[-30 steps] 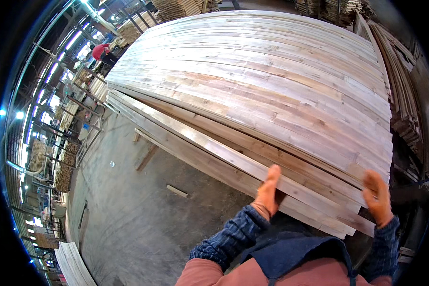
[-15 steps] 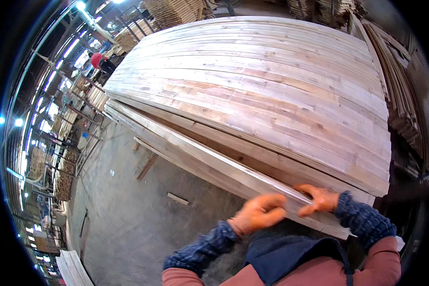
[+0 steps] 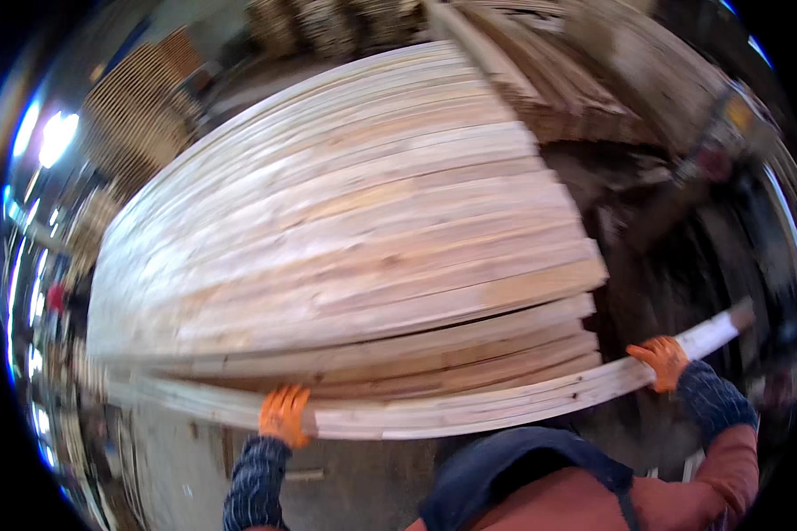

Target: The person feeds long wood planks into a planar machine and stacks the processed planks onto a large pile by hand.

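Both gloved hands, L (image 3: 285,414) & R (image 3: 661,361), now grip one plank (image 3: 469,409), pulled clear of lumber stack (image 3: 345,239).

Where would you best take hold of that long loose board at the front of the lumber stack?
Grip the long board at two well-spaced spots along its length, coming from the near side of the stack of boards. It is long and thin, so one central grip would probably let it sag or swing. The left hand and right hand wrap it this way, wide apart.
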A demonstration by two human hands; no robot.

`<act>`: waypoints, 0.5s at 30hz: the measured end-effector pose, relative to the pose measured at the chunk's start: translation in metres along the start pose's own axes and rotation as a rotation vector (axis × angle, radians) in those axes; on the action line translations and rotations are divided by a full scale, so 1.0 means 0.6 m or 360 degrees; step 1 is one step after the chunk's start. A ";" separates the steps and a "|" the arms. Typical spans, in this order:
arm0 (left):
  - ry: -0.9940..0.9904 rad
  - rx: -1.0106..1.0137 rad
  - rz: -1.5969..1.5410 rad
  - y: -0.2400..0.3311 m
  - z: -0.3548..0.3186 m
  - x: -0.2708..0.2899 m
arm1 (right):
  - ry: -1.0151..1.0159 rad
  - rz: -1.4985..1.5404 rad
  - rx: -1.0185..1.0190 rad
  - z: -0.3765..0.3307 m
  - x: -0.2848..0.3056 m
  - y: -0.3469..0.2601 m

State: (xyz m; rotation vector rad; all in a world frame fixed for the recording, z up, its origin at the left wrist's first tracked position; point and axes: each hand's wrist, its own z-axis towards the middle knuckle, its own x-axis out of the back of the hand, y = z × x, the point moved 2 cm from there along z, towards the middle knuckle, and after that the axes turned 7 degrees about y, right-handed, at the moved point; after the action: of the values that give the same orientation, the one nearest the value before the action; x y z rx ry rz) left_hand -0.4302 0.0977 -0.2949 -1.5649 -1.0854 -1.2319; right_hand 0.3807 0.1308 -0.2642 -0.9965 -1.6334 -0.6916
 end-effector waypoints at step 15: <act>0.0257 -0.0509 -0.0350 0.506 0.139 0.095 | 0.0544 0.0194 -0.0466 -0.099 -0.056 0.137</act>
State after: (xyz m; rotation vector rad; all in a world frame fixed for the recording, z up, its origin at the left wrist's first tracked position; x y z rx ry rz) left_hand -0.1106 0.1039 -0.2831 -1.5743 -1.0116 -1.7202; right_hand 0.4840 0.1121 -0.2835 -1.1057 -1.1863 -0.9786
